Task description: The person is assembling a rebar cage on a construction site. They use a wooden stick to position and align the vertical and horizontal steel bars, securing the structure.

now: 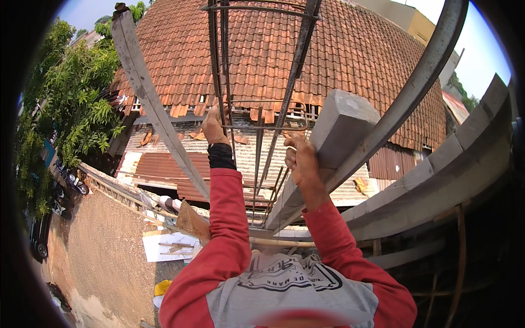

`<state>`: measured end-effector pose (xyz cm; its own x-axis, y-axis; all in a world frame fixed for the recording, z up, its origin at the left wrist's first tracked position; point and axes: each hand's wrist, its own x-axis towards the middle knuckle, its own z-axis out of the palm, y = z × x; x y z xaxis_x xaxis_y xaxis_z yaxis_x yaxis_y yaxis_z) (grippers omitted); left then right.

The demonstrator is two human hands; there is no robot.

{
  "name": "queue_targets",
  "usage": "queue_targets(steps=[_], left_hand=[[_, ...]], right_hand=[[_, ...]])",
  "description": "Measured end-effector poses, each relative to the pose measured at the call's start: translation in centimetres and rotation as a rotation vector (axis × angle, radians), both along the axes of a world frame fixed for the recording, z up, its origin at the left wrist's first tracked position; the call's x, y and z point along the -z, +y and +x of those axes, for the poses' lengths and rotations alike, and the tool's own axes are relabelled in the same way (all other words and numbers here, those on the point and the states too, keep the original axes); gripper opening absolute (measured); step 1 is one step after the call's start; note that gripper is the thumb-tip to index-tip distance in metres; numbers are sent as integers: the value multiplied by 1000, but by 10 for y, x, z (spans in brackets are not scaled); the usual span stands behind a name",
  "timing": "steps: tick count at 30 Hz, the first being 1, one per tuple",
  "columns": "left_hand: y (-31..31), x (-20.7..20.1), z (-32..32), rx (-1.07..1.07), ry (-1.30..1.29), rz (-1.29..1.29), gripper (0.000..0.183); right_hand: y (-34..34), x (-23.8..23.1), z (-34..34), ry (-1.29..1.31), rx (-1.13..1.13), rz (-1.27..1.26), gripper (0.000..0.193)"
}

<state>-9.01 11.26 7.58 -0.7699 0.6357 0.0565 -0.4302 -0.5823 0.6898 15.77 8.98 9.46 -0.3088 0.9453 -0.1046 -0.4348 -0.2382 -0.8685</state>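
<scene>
The left hand (214,127), fingers bent beside the ribbed dark steel uprights (215,60), and the right hand (301,158), fingers curled inward, flank a thin, rust-brown rectangular steel loop (246,127) at frame centre — how firmly either grips, I cannot tell. The loop's long axis runs left to right between them; its rounded right corner lies just above the right hand, about as near as its left end is to the left. Right of it leans a rough grey square-edged concrete post (342,128); beyond, ridged orange clay roof tiles (355,60).
</scene>
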Motion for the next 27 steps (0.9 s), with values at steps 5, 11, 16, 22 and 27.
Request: queue_targets(steps=[5,11,16,22,27], left_hand=[[-2,13,-3,40,76,-47,45],[-1,36,1,32,98,-132,41],[-2,45,4,46,158,-127,39],[-6,51,0,48,204,-250,47],[-14,74,5,-133,204,-286,59]], right_hand=[[-36,7,8,-55,68,297,31],[-85,13,54,-197,-11,649,32],[-101,4,125,-215,-21,818,31],[-110,-15,221,-148,0,937,33],[-118,-35,275,-121,-50,804,38]])
